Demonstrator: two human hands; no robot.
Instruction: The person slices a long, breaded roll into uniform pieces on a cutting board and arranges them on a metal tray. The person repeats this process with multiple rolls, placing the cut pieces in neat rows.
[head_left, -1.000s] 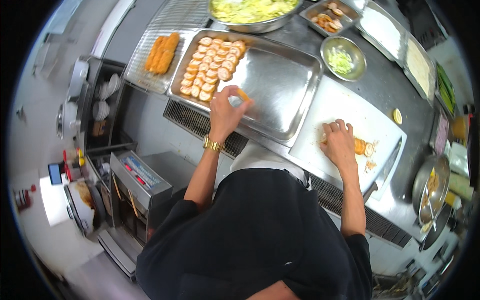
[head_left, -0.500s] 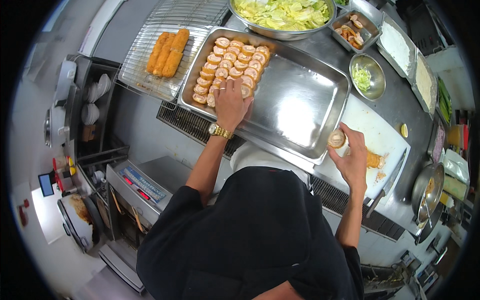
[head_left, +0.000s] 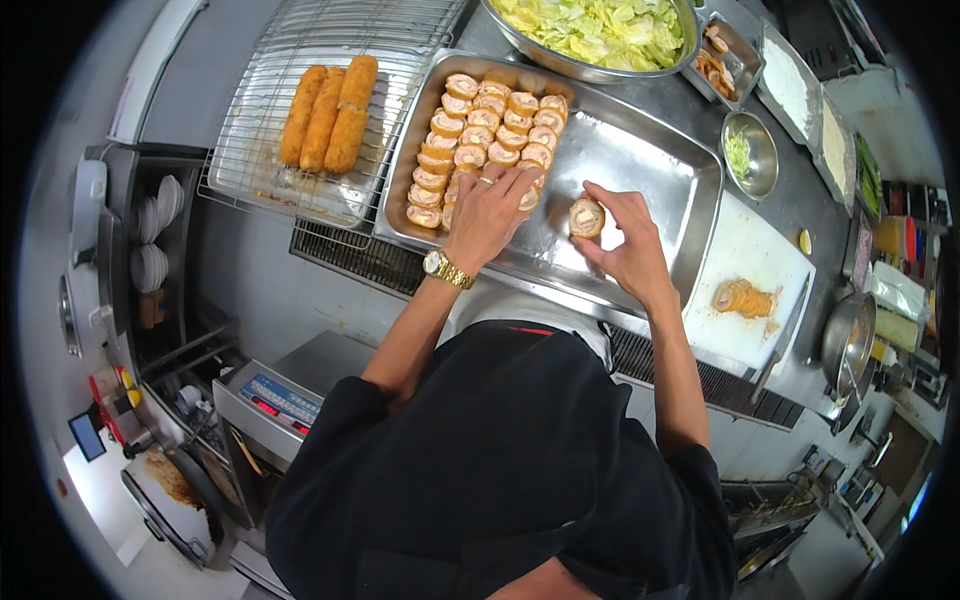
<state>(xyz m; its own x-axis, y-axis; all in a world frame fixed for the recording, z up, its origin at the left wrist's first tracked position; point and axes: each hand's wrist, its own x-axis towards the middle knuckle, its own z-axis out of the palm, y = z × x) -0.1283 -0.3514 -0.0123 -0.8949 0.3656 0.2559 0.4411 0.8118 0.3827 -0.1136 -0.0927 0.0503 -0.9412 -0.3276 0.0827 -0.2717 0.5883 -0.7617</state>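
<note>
Rows of browned, sliced meat rolls (head_left: 479, 135) with pale fillings fill the left part of a deep steel tray (head_left: 710, 200). Over the near end of these rows is my left hand (head_left: 488, 218), its thumb and index finger closed around a slice at the edge. The palm hides some slices beneath. Above the bare part of the tray, my right hand (head_left: 632, 245) pinches one roll slice (head_left: 586, 218) between thumb and fingers, cut face showing. An uncut end of a roll (head_left: 742, 298) lies on the white cutting board (head_left: 722, 245) at right.
Breaded, fried rolls (head_left: 322, 118) rest on a wire rack (head_left: 390, 75) to the left. A bowl of chopped cabbage (head_left: 600, 35) stands behind the tray. A knife (head_left: 783, 345) lies along the board's right edge, near a lemon wedge (head_left: 805, 241) and a small bowl (head_left: 760, 165).
My right hand has carried the roll slice leftward from beside the cutting board to over the tray. My left hand remains at the rows' near end. The whole view has shifted slightly.
</note>
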